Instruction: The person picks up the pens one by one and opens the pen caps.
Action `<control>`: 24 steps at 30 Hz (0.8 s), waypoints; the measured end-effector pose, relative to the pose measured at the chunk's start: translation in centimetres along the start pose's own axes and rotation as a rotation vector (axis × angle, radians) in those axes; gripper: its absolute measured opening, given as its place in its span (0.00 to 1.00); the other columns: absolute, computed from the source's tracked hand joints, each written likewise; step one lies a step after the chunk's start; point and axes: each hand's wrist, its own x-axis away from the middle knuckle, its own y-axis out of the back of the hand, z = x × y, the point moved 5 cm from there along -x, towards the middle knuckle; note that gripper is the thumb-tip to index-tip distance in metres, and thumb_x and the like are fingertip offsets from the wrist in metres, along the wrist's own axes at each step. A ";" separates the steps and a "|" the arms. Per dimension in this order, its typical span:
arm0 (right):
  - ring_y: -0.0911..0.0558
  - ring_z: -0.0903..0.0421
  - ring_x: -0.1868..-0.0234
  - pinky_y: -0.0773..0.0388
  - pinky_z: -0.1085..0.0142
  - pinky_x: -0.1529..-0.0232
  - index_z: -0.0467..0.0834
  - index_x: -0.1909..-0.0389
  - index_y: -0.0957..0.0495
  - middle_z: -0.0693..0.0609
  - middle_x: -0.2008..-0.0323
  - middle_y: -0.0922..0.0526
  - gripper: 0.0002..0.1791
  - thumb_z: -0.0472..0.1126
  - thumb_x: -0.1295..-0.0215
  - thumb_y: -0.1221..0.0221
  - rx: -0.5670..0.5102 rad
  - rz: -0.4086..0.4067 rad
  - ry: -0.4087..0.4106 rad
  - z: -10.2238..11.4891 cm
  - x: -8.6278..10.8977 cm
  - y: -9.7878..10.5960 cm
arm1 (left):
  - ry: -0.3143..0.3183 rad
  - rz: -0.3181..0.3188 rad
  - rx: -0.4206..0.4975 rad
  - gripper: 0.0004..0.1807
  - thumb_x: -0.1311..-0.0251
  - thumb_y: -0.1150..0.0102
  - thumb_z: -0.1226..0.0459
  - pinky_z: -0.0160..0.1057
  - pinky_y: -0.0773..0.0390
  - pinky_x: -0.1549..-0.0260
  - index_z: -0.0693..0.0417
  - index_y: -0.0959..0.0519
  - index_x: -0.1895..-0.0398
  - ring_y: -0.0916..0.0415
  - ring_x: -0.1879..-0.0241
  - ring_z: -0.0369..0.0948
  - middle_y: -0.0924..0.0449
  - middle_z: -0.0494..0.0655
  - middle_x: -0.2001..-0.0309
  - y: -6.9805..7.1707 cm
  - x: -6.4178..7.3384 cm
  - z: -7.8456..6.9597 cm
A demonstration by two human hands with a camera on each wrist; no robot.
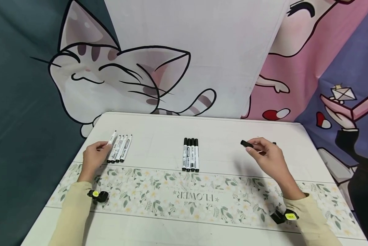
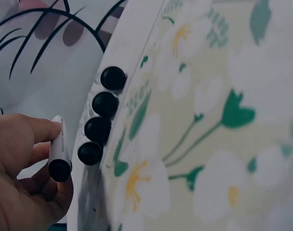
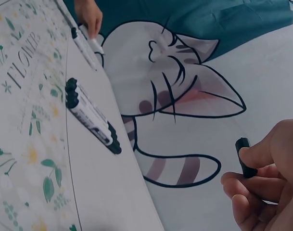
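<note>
At the table's left side my left hand (image 1: 94, 157) pinches a white marker (image 2: 58, 143), its bare tip pointing away from me and its black end toward me. Beside it several more uncapped white markers (image 1: 126, 148) lie side by side. My right hand (image 1: 269, 156) is raised over the right side and holds a black marker cap (image 1: 246, 144) between thumb and fingers, as the right wrist view also shows. Between the hands lies a neat row of several white markers (image 1: 191, 157) with black caps on.
A small dark object (image 1: 274, 143) shows just behind the right hand, mostly hidden. The white table (image 1: 159, 136) carries a flowered band (image 1: 134, 191) across its middle. A cartoon cat cloth (image 1: 171, 27) hangs at the table's far edge.
</note>
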 end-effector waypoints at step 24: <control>0.19 0.76 0.64 0.26 0.71 0.70 0.40 0.47 0.21 0.51 0.58 0.10 0.18 0.50 0.25 0.40 0.004 0.008 -0.148 -2.8 -0.1 2.7 | 0.089 0.070 -0.051 0.28 0.26 0.46 0.49 0.43 0.25 0.63 0.63 0.21 0.38 0.21 0.52 0.55 0.19 0.63 0.47 -0.7 -0.3 1.3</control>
